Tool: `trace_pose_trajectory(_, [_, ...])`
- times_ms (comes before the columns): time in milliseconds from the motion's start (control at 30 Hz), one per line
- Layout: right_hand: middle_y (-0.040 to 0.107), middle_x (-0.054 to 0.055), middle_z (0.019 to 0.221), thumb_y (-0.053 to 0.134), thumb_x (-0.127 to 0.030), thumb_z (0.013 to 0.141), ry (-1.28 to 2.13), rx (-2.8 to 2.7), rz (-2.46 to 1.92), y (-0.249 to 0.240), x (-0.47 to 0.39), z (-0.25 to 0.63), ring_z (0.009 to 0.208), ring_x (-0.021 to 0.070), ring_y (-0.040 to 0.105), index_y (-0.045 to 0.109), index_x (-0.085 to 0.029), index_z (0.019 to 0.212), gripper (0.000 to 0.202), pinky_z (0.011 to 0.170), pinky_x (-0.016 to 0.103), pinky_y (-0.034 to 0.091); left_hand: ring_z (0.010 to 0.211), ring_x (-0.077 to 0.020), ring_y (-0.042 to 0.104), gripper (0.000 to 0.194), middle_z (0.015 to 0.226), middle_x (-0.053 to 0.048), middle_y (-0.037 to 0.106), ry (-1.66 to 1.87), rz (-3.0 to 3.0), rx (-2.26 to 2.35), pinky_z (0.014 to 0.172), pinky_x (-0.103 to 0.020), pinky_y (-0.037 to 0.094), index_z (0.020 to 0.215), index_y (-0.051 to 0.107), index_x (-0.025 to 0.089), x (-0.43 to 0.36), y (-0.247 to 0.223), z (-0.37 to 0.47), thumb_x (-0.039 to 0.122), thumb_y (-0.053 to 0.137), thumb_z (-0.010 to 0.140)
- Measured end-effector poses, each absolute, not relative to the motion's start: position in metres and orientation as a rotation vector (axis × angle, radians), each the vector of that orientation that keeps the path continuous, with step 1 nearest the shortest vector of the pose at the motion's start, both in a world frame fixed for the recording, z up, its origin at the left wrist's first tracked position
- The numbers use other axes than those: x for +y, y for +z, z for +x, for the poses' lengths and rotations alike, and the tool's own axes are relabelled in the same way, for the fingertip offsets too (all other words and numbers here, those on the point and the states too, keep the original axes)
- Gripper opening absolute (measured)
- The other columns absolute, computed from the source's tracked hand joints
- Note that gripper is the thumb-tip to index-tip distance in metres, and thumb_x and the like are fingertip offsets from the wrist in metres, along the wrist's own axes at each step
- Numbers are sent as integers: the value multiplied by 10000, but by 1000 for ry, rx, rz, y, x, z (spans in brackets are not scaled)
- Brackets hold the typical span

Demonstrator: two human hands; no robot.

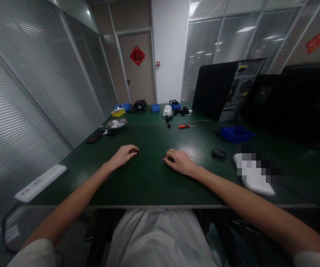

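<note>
My left hand [123,155] rests on the green table [149,185] left of centre, its fingers curled round something small and dark [133,151] that I cannot make out. To the right of centre lies my right hand [179,161], thumb and fingers pinched together. A thin, light tip [163,159] shows at its fingertips; what it belongs to is too small to name. The hands are apart, with bare green surface between them. Beyond my right hand is a screwdriver [185,126] with an orange and black handle. A black mouse [219,154] sits to its right.
A metal bowl [116,124] and a black phone-like item [95,136] are at the left. A white power strip [41,183] lies near the left edge. Right: a blue tray [236,134], a computer case [215,89], a partly pixelated white object [257,185]. Small bins stand at the back.
</note>
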State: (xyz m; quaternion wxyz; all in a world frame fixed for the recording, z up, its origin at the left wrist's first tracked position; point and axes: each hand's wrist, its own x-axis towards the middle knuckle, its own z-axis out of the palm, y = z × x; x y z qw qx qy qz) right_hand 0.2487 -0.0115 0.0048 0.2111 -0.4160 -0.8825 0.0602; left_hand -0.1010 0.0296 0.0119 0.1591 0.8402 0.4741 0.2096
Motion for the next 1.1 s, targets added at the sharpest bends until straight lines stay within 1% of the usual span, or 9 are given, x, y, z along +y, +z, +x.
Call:
trace_pose_trajectory(100, [646, 25, 958, 559, -378, 1013, 181, -2452, -1158, 6, -12, 249, 754, 136, 566, 648, -202, 961, 204, 655, 264, 338, 1078, -253, 663, 397, 1212, -111, 706, 642, 2255, 1736, 937, -330, 507, 1247, 711, 162, 44, 18, -176, 362, 640, 911])
trace_pose_trajectory(233, [645, 30, 952, 557, -391, 1014, 202, -2459, -1177, 8, -13, 249, 750, 137, 572, 652, -199, 958, 221, 649, 266, 346, 1099, -264, 658, 338, 1208, -120, 722, 542, 2076, 2153, 965, -322, 477, 1176, 736, 135, 45, 25, -269, 278, 633, 888])
trace_pose_trajectory(367, [644, 27, 941, 556, -392, 1013, 191, -2457, -1185, 8, -13, 249, 748, 138, 570, 651, -203, 953, 220, 642, 266, 343, 1000, -220, 660, 340, 1106, -86, 753, 475, 1967, 2357, 855, -265, 462, 1184, 723, 93, 34, 24, -317, 250, 642, 894])
trace_pose_trajectory(467, [645, 30, 939, 559, -396, 1012, 189, -2456, -1199, 8, -12, 249, 752, 141, 572, 653, -202, 952, 224, 640, 266, 343, 890, -183, 651, 306, 1007, -33, 768, 516, 1931, 2432, 752, -211, 427, 1146, 739, 111, 29, 23, -321, 254, 671, 883])
trace_pose_trajectory(567, [646, 33, 952, 555, -400, 1014, 196, -2460, -1192, 8, -12, 249, 763, 142, 577, 655, -204, 963, 225, 644, 263, 347, 823, -168, 635, 262, 922, -4, 768, 579, 1922, 2472, 712, -197, 403, 1099, 760, 129, 27, 22, -316, 248, 688, 878])
trace_pose_trajectory(667, [649, 32, 956, 551, -405, 1017, 204, -2464, -1184, 9, -13, 249, 763, 141, 578, 657, -205, 967, 231, 645, 263, 349, 862, -175, 633, 249, 932, -5, 767, 619, 1939, 2496, 758, -208, 414, 1095, 766, 128, 27, 21, -314, 238, 690, 884])
trace_pose_trajectory(767, [651, 31, 958, 547, -406, 1018, 206, -2462, -1170, 8, -12, 249, 759, 140, 578, 656, -206, 965, 234, 642, 265, 346, 958, -193, 630, 277, 1032, -33, 760, 634, 1962, 2496, 849, -235, 428, 1134, 754, 107, 26, 17, -317, 237, 676, 902])
trace_pose_trajectory(900, [650, 25, 942, 566, -395, 1008, 189, -2460, -1177, 4, -9, 249, 763, 141, 577, 653, -208, 958, 212, 646, 266, 340, 1040, -207, 621, 300, 1138, -79, 733, 632, 2052, 2476, 932, -259, 425, 1142, 746, 72, 27, 10, -323, 244, 658, 912])
trace_pose_trajectory(1100, [655, 24, 945, 573, -396, 1002, 190, -2457, -1172, 2, -8, 249, 760, 142, 579, 651, -212, 954, 206, 644, 268, 337, 1077, -235, 612, 288, 1150, -90, 717, 523, 2170, 2503, 982, -298, 423, 1114, 750, 85, 26, 9, -319, 229, 589, 924])
